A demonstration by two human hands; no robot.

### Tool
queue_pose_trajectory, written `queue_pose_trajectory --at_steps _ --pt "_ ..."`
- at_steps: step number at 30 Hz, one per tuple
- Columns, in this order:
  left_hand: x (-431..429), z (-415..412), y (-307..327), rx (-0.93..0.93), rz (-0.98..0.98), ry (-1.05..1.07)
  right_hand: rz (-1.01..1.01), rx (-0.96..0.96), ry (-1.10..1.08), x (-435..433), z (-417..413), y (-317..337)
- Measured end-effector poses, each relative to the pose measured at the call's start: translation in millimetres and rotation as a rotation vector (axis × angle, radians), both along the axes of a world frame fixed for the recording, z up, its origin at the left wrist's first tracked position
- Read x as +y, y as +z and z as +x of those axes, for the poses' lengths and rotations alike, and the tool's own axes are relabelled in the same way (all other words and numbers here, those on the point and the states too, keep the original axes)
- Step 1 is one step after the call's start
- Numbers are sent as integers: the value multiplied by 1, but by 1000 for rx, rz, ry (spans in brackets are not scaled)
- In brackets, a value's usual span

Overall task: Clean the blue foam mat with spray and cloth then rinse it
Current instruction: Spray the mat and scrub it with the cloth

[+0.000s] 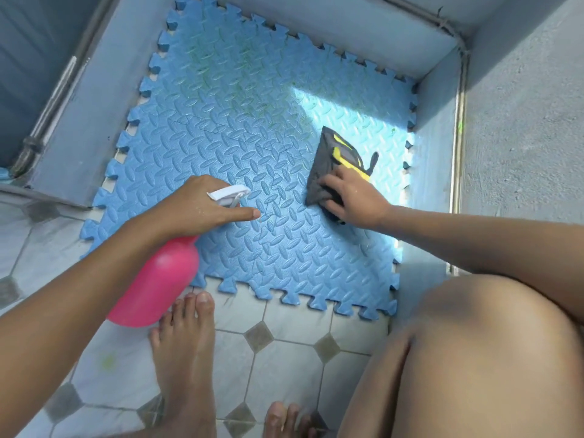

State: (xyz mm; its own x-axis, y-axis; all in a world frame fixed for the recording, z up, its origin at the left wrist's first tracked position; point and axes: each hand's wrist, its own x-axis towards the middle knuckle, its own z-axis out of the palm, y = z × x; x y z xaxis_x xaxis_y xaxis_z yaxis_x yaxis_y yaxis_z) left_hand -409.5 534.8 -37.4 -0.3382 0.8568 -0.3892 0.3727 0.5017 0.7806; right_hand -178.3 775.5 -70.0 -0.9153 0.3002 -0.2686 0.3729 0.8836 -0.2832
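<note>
The blue foam mat, with a tread pattern and jigsaw edges, lies flat on the floor in a corner; faint green marks show on its far half. My left hand grips the white trigger head of a pink spray bottle, nozzle pointing right over the mat, forefinger stretched out. My right hand presses a dark grey cloth with yellow markings onto the mat's right side.
Grey walls enclose the mat at the back and right, with a metal pipe along the left wall and another pipe on the right. Pale floor tiles lie in front. My bare feet and right knee are close to the mat's near edge.
</note>
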Motion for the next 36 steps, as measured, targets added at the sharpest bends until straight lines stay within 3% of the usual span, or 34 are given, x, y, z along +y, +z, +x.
queue_pose_trajectory --at_steps 5,7,9,11,13,15,17,19,22,24,27,30,33,36 --pt "3 -1 -7 50 -35 15 -193 -3 717 -84 -21 -3" --pt "5 -3 -8 77 -67 17 -174 -32 797 -92 -26 1" --pt "7 -3 -7 89 -87 34 -171 0 635 -72 -29 0" --pt "7 -4 -8 85 -92 37 -106 33 282 -35 -31 0" --pt "5 -5 -11 72 -93 33 -18 -35 -39 8 -21 3" --pt "4 -7 -13 62 -93 26 77 -166 -190 32 5 7" --pt "6 -6 -11 66 -97 16 126 -162 -16 25 34 11" --pt "9 -5 -7 91 -95 24 -2 -126 412 -6 58 6" --pt "17 -6 1 96 -58 68 -253 -294 1005 -50 67 5" --pt "24 -7 9 85 17 86 -261 -352 1079 -51 66 0" --pt "34 -11 20 100 110 98 -124 -226 799 -21 70 -6" --pt "45 -13 23 82 130 80 82 -220 134 21 71 6" --pt "61 -11 23 74 110 8 96 -238 -482 49 59 7" --pt "86 -8 19 101 64 -20 28 -213 -627 54 55 -1"
